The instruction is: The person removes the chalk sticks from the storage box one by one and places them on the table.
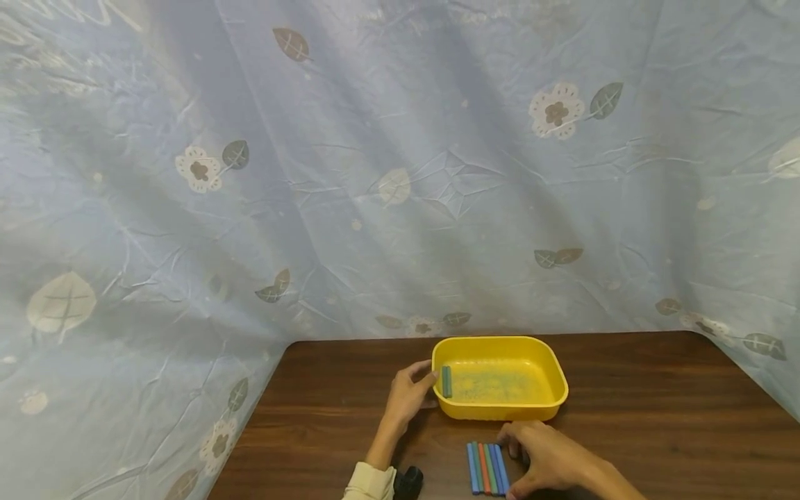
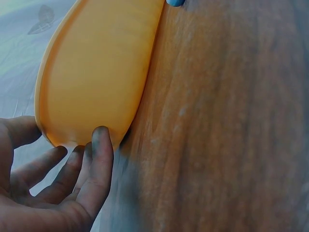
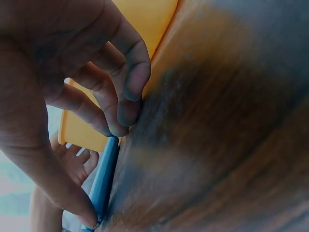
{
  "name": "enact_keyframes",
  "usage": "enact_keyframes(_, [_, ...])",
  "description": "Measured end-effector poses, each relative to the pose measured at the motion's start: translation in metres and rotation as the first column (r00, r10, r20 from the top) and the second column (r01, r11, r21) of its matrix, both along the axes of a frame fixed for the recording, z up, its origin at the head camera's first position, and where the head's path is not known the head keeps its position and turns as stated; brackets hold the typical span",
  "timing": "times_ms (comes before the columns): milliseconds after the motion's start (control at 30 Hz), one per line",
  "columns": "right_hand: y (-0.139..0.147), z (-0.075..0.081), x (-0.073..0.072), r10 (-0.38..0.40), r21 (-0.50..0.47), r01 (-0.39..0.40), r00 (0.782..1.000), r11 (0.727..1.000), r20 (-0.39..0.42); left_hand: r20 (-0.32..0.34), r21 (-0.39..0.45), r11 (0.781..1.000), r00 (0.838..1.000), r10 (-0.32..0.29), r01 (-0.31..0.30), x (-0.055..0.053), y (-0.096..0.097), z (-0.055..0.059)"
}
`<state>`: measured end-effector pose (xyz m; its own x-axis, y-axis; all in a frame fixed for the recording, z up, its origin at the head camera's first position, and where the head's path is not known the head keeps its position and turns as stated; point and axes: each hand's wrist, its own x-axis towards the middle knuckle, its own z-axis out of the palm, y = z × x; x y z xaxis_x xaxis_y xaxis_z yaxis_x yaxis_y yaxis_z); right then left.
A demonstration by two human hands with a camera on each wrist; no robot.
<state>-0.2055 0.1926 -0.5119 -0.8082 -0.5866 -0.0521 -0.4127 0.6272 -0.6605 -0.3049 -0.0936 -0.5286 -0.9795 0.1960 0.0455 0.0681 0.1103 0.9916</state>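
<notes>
A yellow plastic tray point(image 1: 500, 412) stands on the table, with two green chalk sticks point(image 1: 446, 382) upright in the picture along its left inner wall. My left hand point(image 1: 406, 394) holds the tray's left end, thumb at the rim and fingers against the outer wall. In front of the tray lies a side-by-side row of several chalk sticks point(image 1: 483, 469) in blue, green and red. At the row's right edge, my right hand point(image 1: 546, 455) spans a blue chalk stick point(image 3: 104, 181) lengthwise, thumb at its near end and a fingertip at its far end.
Chalk dust marks the tray's floor. The dark wood table point(image 1: 656, 403) extends to both sides. A pale patterned curtain point(image 1: 400, 208) hangs behind and along the left. A black device point(image 1: 409, 480) sits at the left wrist, beside a cream sleeve point(image 1: 370, 481).
</notes>
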Motion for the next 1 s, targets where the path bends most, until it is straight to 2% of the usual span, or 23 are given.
enact_keyframes(700, [-0.003,0.006,0.004,0.01,0.046,-0.006,0.997,0.999,-0.075,-0.002,0.014,1.0,1.0,-0.002,0.002,0.001,0.002,-0.002])
enact_keyframes(1000, [-0.01,0.033,0.0,-0.006,0.029,0.008,0.996,1.0,-0.085,-0.014,0.023,1.0,1.0,0.004,-0.004,0.001,0.001,-0.001])
